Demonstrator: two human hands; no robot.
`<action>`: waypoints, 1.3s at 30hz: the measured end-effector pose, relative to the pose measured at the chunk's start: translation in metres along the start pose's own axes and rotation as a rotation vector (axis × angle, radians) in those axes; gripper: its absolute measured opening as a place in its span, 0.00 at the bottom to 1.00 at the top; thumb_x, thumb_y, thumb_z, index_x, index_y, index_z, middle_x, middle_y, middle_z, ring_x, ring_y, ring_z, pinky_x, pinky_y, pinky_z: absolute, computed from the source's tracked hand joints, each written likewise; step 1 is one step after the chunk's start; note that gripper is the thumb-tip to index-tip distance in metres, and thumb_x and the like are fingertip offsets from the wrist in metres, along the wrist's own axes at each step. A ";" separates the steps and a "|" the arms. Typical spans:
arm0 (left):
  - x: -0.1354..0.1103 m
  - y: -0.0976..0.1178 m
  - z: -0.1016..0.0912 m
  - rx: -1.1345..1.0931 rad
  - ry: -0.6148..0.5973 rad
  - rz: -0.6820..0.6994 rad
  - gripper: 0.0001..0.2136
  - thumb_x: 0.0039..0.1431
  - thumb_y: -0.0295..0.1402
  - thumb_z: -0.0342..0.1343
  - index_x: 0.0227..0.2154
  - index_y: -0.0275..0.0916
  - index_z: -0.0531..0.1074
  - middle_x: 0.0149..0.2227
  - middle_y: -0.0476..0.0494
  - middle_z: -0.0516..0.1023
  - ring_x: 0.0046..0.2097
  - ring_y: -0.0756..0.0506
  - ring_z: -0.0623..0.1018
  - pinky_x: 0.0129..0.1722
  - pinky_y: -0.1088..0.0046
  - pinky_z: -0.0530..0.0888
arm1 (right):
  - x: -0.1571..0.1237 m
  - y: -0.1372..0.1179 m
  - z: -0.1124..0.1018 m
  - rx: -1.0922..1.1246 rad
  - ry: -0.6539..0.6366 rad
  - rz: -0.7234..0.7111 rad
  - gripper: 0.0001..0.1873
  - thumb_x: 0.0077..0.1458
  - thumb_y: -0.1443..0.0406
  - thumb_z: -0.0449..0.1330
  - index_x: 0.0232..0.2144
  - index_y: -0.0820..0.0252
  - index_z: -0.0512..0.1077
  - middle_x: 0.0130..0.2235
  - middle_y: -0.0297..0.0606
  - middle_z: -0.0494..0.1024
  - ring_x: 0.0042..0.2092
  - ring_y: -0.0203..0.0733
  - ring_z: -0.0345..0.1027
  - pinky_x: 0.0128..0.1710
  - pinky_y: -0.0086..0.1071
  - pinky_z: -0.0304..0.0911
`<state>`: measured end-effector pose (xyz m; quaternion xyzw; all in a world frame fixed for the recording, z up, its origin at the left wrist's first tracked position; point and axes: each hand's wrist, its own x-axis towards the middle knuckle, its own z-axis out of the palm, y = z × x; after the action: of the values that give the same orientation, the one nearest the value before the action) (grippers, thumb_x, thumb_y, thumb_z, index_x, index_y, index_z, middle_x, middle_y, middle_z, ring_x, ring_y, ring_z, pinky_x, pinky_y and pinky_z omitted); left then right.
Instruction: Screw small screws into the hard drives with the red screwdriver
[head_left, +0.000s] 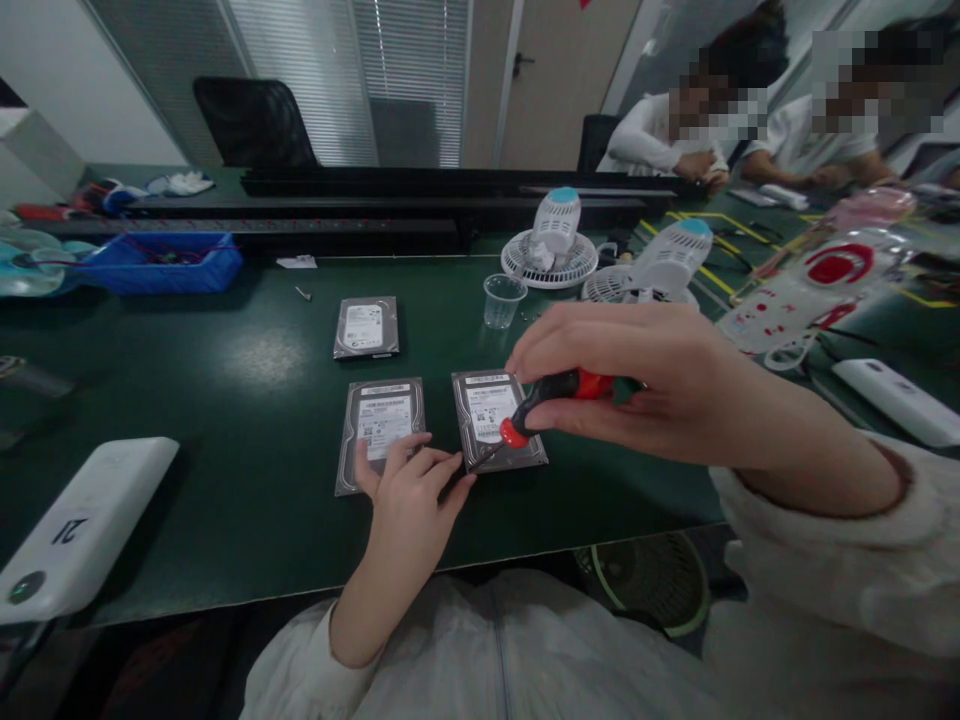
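On the table (262,550), your R hand (660,350), above & R of the R drive (491,400), is clamped on the driver (536,405); your L hand (409,495)'s nearer, by the drive's near-L corner, can't tell if pinching. Drive's flat, long axis approx. away from you; tip at that corner.

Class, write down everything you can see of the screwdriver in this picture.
The screwdriver has a black handle, plastic or rubber by its look, with a red collar and a red section behind, partly hidden by fingers. Its thin, dark shaft looks metallic. Gripped in the right hand, it slants down leftward, tip at the near left corner of the rightmost hard drive. Left hand fingertips are close; contact is unclear.
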<state>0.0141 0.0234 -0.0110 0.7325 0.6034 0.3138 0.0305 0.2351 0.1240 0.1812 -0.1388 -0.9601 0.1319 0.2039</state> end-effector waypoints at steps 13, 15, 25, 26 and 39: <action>0.002 0.006 -0.003 -0.037 0.038 -0.017 0.06 0.64 0.27 0.68 0.40 0.45 0.86 0.38 0.44 0.89 0.55 0.28 0.81 0.70 0.26 0.38 | -0.016 -0.017 -0.023 -0.063 -0.215 0.196 0.15 0.62 0.69 0.57 0.51 0.55 0.67 0.51 0.44 0.77 0.46 0.45 0.74 0.44 0.36 0.70; 0.002 0.006 -0.002 -0.033 0.033 -0.006 0.05 0.65 0.28 0.68 0.41 0.44 0.86 0.39 0.44 0.89 0.55 0.28 0.81 0.70 0.26 0.38 | -0.018 -0.017 -0.024 -0.077 -0.213 0.217 0.14 0.63 0.68 0.59 0.51 0.55 0.66 0.47 0.41 0.78 0.40 0.43 0.74 0.39 0.35 0.68; 0.002 0.005 -0.003 -0.026 0.039 0.013 0.05 0.64 0.27 0.69 0.40 0.43 0.86 0.38 0.44 0.89 0.55 0.28 0.81 0.70 0.26 0.37 | -0.006 -0.012 -0.006 -0.269 -0.058 0.163 0.25 0.73 0.44 0.53 0.51 0.60 0.68 0.35 0.36 0.75 0.30 0.40 0.66 0.31 0.33 0.54; 0.002 0.005 -0.003 -0.027 0.044 0.011 0.05 0.64 0.27 0.69 0.39 0.43 0.86 0.38 0.44 0.89 0.55 0.28 0.81 0.70 0.26 0.37 | -0.005 -0.012 -0.006 -0.242 -0.044 0.137 0.24 0.73 0.45 0.53 0.52 0.59 0.67 0.41 0.40 0.77 0.34 0.41 0.69 0.32 0.34 0.58; 0.000 -0.002 0.002 -0.006 0.035 0.018 0.05 0.65 0.29 0.68 0.41 0.46 0.86 0.39 0.45 0.89 0.57 0.28 0.81 0.70 0.26 0.38 | 0.004 -0.014 -0.007 -0.213 -0.042 0.108 0.14 0.69 0.56 0.61 0.49 0.57 0.66 0.32 0.30 0.73 0.28 0.36 0.63 0.29 0.33 0.54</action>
<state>0.0130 0.0242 -0.0133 0.7320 0.5964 0.3287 0.0193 0.2317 0.1133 0.1934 -0.2086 -0.9638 0.0426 0.1606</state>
